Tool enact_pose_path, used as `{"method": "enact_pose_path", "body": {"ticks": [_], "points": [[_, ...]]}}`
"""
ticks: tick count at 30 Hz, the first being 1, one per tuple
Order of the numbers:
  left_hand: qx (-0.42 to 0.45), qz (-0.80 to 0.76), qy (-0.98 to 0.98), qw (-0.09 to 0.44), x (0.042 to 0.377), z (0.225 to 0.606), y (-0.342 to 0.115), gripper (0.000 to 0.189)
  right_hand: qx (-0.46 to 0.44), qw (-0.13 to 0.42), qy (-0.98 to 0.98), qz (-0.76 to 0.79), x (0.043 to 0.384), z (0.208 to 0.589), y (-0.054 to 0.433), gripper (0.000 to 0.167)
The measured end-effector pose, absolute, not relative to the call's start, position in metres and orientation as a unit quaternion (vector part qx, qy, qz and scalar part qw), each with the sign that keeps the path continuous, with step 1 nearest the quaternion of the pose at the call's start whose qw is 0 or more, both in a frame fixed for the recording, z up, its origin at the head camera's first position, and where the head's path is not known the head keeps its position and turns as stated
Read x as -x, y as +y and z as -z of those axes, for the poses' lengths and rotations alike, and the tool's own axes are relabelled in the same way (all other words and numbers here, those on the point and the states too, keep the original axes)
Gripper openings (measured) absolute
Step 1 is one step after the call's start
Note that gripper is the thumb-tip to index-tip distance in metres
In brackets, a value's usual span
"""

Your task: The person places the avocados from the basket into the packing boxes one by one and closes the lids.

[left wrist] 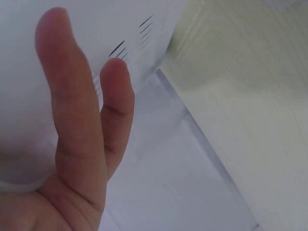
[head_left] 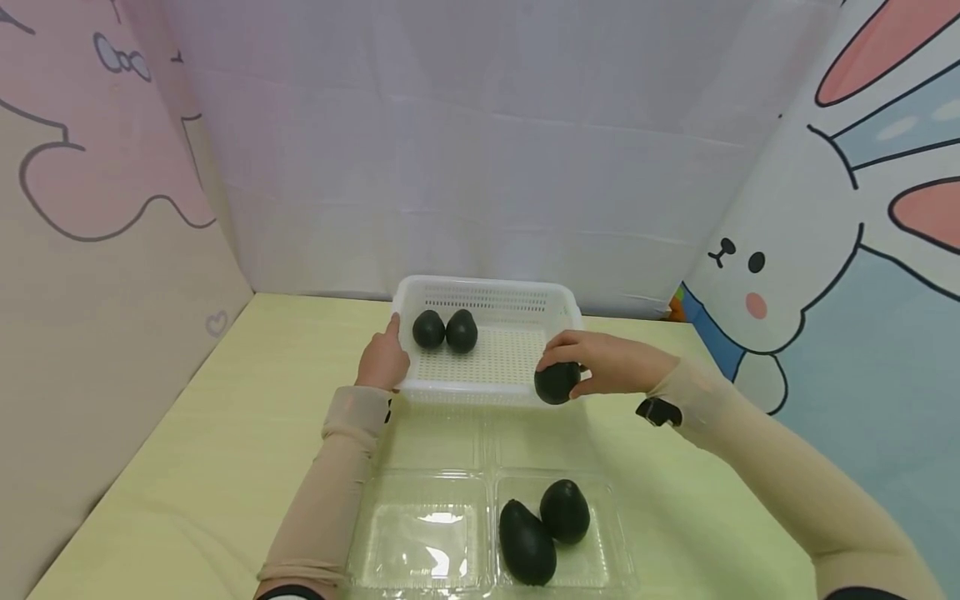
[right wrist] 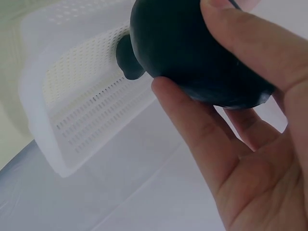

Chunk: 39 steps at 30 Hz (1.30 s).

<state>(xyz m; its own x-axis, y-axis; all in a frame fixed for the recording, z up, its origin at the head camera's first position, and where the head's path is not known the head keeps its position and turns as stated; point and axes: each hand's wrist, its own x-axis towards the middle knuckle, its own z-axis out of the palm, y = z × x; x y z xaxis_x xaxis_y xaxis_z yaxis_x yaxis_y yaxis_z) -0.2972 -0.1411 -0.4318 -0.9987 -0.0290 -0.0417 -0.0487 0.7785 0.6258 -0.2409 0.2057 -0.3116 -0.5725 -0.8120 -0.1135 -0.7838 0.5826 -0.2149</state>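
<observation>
Head view: right hand [head_left: 603, 362] grasps a dark-green rounded fruit [head_left: 556, 386] over the near-right corner of the white perforated plastic basket [head_left: 487, 286]; left hand [head_left: 383, 360], fingers straight, adjoins its left edge.

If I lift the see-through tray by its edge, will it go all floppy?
The see-through tray may well bend a bit, since its clear plastic looks thin. It could dip on the right, because the long dark fruit and the rounder dark fruit both lie on that side. They might roll too, as their sides are curved.
</observation>
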Motion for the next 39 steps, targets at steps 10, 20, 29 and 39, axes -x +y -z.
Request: {"method": "enact_pose_path", "body": {"ticks": [10,20,29,39], "points": [[0.024,-0.340,0.940,0.013,0.298,0.433,-0.143,0.073,0.463,0.087,0.880,0.061,0.229,0.310,0.204,0.051],[0.026,-0.340,0.940,0.015,0.299,0.434,-0.144,0.073,0.471,0.097,0.874,0.070,0.227,0.314,0.203,0.051],[0.027,-0.339,0.940,0.016,0.297,0.432,-0.142,0.073,0.478,0.098,0.870,0.062,0.218,0.314,0.204,0.050],[0.025,-0.340,0.940,0.020,0.297,0.431,-0.141,0.073,0.477,0.103,0.871,0.061,0.209,0.314,0.206,0.050]]}}
